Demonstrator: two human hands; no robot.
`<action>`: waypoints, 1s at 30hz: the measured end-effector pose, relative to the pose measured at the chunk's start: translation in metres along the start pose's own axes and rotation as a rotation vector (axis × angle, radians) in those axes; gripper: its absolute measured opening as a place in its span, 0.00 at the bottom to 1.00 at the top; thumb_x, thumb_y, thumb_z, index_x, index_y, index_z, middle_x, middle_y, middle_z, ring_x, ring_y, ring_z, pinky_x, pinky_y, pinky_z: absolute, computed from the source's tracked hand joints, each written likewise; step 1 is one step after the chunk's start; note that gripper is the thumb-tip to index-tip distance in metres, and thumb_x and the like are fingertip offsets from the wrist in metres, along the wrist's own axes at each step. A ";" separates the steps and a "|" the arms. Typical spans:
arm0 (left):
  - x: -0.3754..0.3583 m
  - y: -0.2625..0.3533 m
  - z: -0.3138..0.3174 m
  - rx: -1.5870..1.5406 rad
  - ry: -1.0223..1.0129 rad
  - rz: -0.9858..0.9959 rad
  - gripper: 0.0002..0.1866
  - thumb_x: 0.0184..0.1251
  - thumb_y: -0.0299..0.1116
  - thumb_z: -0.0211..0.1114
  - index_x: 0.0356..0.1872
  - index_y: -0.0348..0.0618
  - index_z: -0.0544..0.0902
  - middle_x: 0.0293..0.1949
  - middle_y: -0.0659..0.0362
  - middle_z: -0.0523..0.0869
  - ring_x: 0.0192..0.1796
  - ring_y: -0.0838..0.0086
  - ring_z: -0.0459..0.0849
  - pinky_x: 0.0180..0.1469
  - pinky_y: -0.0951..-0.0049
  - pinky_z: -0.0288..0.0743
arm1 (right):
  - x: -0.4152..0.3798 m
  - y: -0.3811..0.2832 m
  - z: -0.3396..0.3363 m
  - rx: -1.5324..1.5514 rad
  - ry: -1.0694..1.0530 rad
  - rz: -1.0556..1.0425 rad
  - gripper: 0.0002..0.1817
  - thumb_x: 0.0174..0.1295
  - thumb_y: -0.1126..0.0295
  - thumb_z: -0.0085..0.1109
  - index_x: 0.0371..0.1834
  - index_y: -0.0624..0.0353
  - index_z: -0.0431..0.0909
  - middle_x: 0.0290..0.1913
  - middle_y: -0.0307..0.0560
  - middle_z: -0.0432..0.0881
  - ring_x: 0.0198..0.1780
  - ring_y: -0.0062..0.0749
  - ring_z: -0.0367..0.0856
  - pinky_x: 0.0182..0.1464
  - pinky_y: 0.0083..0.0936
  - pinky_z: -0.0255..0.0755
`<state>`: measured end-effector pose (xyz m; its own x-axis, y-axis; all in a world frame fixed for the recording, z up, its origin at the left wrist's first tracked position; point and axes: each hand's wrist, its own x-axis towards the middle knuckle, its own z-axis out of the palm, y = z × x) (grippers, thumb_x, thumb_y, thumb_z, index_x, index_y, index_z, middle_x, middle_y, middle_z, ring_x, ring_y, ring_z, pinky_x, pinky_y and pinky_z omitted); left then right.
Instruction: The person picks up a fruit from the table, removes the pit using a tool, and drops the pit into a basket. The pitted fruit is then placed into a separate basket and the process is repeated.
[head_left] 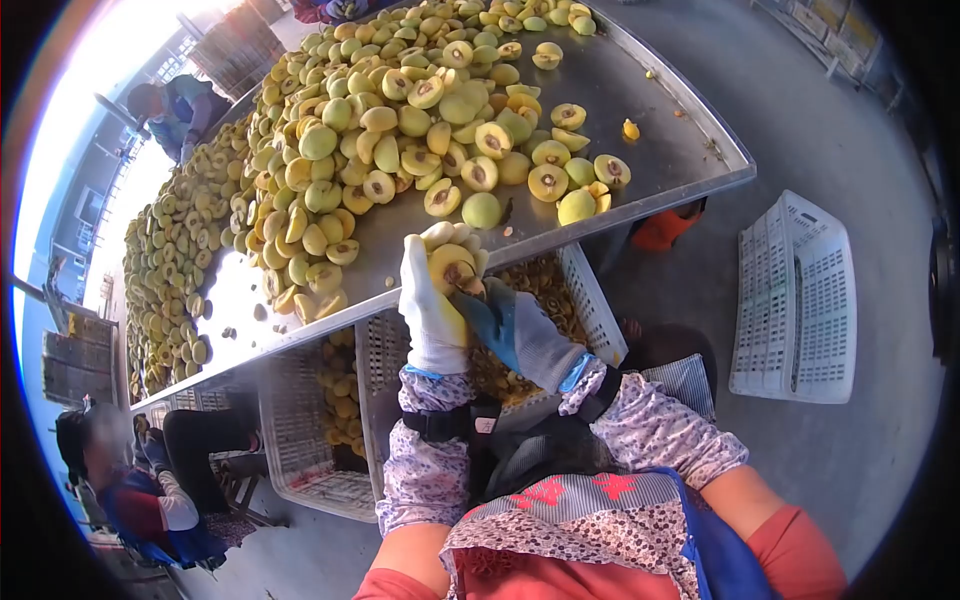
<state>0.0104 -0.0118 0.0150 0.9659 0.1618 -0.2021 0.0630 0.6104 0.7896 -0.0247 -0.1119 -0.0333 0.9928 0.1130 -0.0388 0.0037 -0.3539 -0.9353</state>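
Note:
A cut yellow-green peach half (452,267) rests in my left hand (434,310), which wears a white glove with its fingers curled round the fruit. The cut face is turned toward me and shows a brown hollow. Against the lower right of this fruit, my right hand (520,335), in a grey-and-blue glove, has its fingers closed; what they grip is hidden. Both hands are just in front of the metal table's near edge (560,232). Past them lies a large heap of halved peaches (385,130), some with brown centres showing.
Below the hands stands a white crate (592,300) holding brownish scraps. Another crate (315,480) with fruit is under the table to the left. A white crate (795,300) is on the floor at right. One co-worker (150,490) sits at left; another (180,110) is farther back.

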 end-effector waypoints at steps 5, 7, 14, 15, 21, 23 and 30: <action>-0.002 -0.012 -0.001 -0.046 -0.039 0.040 0.20 0.81 0.48 0.51 0.49 0.39 0.77 0.46 0.52 0.84 0.47 0.67 0.84 0.50 0.66 0.83 | 0.001 0.010 0.010 0.239 0.048 -0.141 0.23 0.72 0.51 0.55 0.50 0.63 0.79 0.40 0.65 0.86 0.48 0.64 0.83 0.45 0.44 0.78; -0.003 -0.015 0.000 0.008 -0.039 0.084 0.18 0.81 0.44 0.50 0.47 0.39 0.78 0.45 0.52 0.84 0.46 0.67 0.84 0.49 0.67 0.82 | 0.000 0.014 0.010 0.251 0.043 -0.131 0.23 0.72 0.51 0.55 0.50 0.64 0.79 0.41 0.65 0.86 0.49 0.64 0.83 0.46 0.44 0.78; -0.005 0.013 0.001 0.420 -0.202 -0.047 0.17 0.76 0.44 0.55 0.37 0.39 0.82 0.32 0.55 0.85 0.29 0.71 0.84 0.31 0.79 0.76 | -0.006 0.011 0.002 0.148 -0.135 0.046 0.29 0.73 0.45 0.50 0.51 0.66 0.80 0.39 0.66 0.86 0.46 0.57 0.86 0.47 0.40 0.77; -0.001 0.016 -0.003 0.420 -0.203 -0.049 0.17 0.76 0.44 0.55 0.37 0.39 0.82 0.32 0.55 0.85 0.29 0.71 0.84 0.31 0.79 0.76 | -0.006 0.009 0.001 0.187 -0.198 0.082 0.31 0.74 0.44 0.49 0.51 0.66 0.80 0.38 0.64 0.86 0.44 0.52 0.87 0.48 0.39 0.77; 0.003 0.021 -0.015 0.739 -0.340 -0.053 0.25 0.76 0.49 0.54 0.27 0.38 0.83 0.24 0.58 0.85 0.24 0.79 0.81 0.27 0.82 0.72 | -0.007 -0.028 -0.025 0.231 -0.525 0.336 0.26 0.77 0.46 0.45 0.44 0.63 0.77 0.19 0.46 0.75 0.19 0.33 0.77 0.23 0.32 0.69; 0.002 0.015 -0.017 0.770 -0.350 0.033 0.27 0.76 0.50 0.53 0.25 0.38 0.83 0.21 0.60 0.84 0.23 0.80 0.81 0.25 0.83 0.72 | -0.011 -0.008 -0.020 0.366 -0.492 0.079 0.26 0.75 0.43 0.47 0.42 0.57 0.76 0.17 0.39 0.72 0.14 0.26 0.70 0.17 0.27 0.59; 0.003 0.002 -0.022 0.266 -0.403 0.206 0.25 0.78 0.43 0.48 0.27 0.33 0.81 0.27 0.52 0.86 0.27 0.71 0.80 0.34 0.76 0.74 | -0.010 -0.020 -0.027 0.794 -0.774 0.549 0.32 0.70 0.32 0.45 0.29 0.51 0.72 0.15 0.30 0.66 0.12 0.16 0.59 0.14 0.20 0.53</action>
<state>0.0081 0.0068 0.0033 0.9816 -0.0854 0.1710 -0.1279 0.3713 0.9197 -0.0319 -0.1307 -0.0051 0.5074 0.7420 -0.4383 -0.7321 0.1029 -0.6733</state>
